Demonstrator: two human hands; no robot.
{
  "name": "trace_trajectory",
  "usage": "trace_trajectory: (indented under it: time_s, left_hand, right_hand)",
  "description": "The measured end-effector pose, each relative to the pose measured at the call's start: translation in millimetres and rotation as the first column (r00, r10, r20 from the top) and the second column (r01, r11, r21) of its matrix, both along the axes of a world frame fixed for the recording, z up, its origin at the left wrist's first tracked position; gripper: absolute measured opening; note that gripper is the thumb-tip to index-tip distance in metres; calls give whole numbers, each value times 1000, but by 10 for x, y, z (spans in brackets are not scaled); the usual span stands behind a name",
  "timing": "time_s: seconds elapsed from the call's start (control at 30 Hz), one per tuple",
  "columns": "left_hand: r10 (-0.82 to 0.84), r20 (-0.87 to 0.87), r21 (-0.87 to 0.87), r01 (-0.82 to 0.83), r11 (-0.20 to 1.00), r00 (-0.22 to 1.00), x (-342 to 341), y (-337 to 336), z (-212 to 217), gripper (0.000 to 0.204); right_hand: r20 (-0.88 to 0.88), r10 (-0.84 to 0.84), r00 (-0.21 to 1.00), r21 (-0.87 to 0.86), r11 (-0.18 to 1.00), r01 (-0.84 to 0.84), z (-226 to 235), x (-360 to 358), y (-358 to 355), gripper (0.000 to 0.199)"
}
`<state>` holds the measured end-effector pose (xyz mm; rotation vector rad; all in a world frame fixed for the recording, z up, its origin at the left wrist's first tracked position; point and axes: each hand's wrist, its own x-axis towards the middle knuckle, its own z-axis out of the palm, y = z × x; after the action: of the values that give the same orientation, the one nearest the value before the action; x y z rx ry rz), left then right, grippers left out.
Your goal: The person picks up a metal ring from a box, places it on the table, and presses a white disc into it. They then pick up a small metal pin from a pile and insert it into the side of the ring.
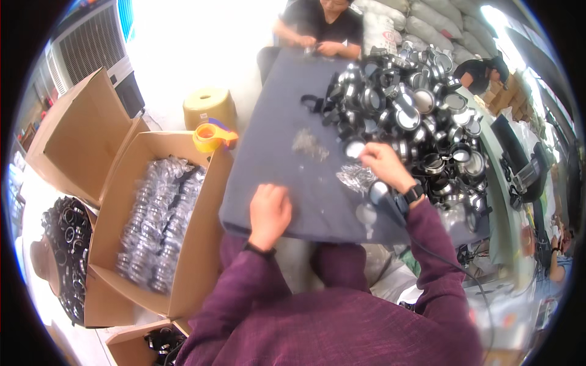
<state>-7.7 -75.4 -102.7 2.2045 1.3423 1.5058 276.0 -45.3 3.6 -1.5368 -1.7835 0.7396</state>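
Note:
My left hand (270, 212) is curled closed at the near left part of the grey-covered table (274, 146). Whatever may be in its fingers is hidden. Farther right, my right hand (389, 166) has its fingertips drawn together beside a round silver-faced piece (354, 148); I cannot make out anything in them. Just under that hand lies a small pile of shiny clear or silvery bits (356, 177). A second, duller heap of tiny pieces (309, 145) lies nearer the table's middle. A big heap of round metal pieces with black bands (408, 114) covers the right side.
At my left stands an open carton (195, 244) holding rows of plastic-wrapped round metal pieces (162, 226). A yellow tape roll (209, 138) sits on its corner, before a yellow stool (210, 110). Across the table, another person (326, 30) works with both hands. A cable (452, 262) runs by my right arm.

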Motion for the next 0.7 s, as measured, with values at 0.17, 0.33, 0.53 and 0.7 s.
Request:
trace_trajectory:
  time_s: [0.17,0.33,0.53,0.7]
  left_hand:
    - [-21,9,-25,21,999,1000,41,-17,11,14]
    - [-2,-3,-8,2,1000,1000,37,72,18,13]
    - [18,-31,25,-17,1000,999,14,112,12,14]
    - [10,-40,91,-6,996,999,-69,37,-144,18]
  right_hand:
    - [167,53,985,120,990,-73,-132,37,-72,12]
    - [251,-114,961,198,978,64,-31,366,-228,15]
    - [477,-165,863,298,954,18,-153,409,-513,22]
    - [678,-323,661,318,939,132,-342,320,-758,29]
